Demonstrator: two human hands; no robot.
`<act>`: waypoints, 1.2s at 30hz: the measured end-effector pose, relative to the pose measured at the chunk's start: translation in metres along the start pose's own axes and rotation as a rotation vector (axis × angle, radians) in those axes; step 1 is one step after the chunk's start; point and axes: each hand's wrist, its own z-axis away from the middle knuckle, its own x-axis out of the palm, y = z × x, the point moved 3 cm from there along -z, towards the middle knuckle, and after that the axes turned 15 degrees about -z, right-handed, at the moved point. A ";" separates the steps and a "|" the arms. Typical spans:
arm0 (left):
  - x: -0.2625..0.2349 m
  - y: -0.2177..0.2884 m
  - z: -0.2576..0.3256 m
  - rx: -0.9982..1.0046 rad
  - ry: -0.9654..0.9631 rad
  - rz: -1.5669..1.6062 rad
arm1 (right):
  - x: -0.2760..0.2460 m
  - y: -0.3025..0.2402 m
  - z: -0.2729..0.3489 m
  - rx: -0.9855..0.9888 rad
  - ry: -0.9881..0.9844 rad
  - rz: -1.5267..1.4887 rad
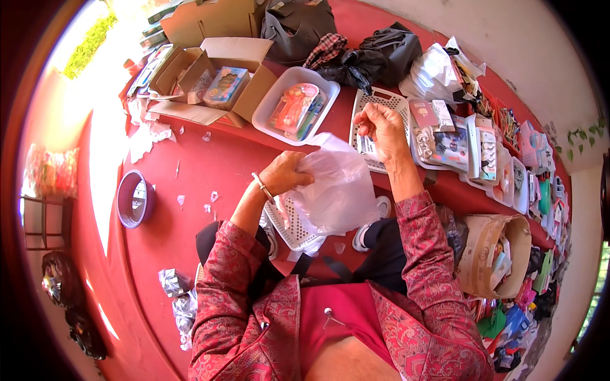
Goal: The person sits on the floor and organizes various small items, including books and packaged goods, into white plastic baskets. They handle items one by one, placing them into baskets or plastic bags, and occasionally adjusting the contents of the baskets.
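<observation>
Translucent plastic forms the bag (pixel 340 193), pinched near its top by the left hand (pixel 287 171), seemingly so it hangs free before the red ledge's (pixel 344 114) front edge; the right hand (pixel 386 130) presses its fingertips together, perhaps on something too small to tell.

Strong sun comes in from beyond the purple bowl (pixel 125 206) and makes a glaring white stripe (pixel 103 184) on the red floor (pixel 162 273), left of the bowl. Far out from it, straight things bend and the picture's corners turn black.

Filmy plastic bag (pixel 343 197), matt cardboard carton (pixel 255 94), smooth plastic basin (pixel 150 200)
</observation>
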 end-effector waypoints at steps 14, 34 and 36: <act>0.001 0.023 0.010 0.110 -0.121 0.292 | 0.018 0.021 0.017 0.374 -0.249 0.141; 0.012 0.006 0.002 0.098 -0.145 0.236 | 0.011 0.025 0.012 0.382 -0.192 0.109; 0.010 0.006 0.003 0.035 -0.124 0.299 | 0.011 0.023 0.007 0.266 -0.147 0.020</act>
